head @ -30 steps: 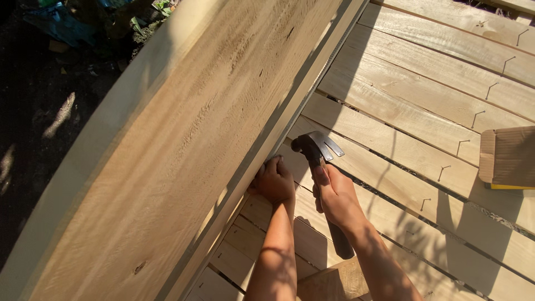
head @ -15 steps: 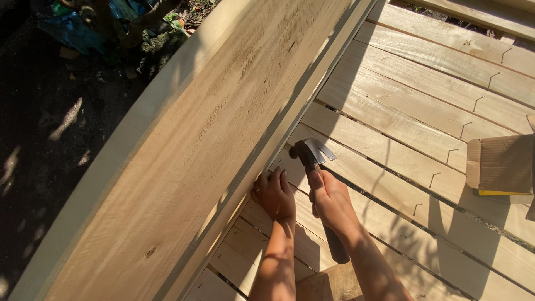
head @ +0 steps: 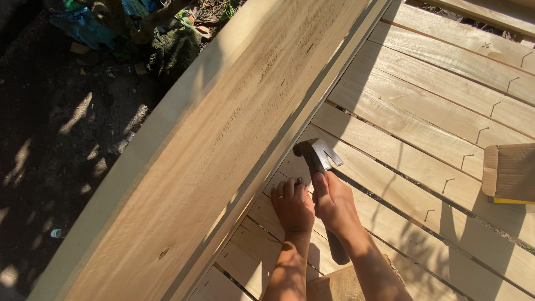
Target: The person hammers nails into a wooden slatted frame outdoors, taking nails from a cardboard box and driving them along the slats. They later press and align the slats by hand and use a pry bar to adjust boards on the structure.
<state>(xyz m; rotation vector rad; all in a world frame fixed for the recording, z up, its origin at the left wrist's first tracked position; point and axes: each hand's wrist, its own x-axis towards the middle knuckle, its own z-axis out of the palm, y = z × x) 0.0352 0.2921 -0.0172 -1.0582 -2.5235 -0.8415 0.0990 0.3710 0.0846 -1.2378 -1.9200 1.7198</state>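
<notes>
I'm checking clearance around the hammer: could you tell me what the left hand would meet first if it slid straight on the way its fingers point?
Probably the big upright board: the left hand lies on the deck slats, fingers aimed at the board's lower edge, though depth is unclear.

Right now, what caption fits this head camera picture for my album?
Right hand grips a claw hammer beside a big upright board, left hand resting on the slatted wooden deck.

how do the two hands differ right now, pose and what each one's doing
The right hand is closed around a claw hammer, thumb laid along the handle; the left hand holds no tool that shows. The left hand rests fingers-down on the slatted deck, beside the big upright plank; the right hand sits just above the slats. Both are bare, side by side, reaching the same way.
</notes>
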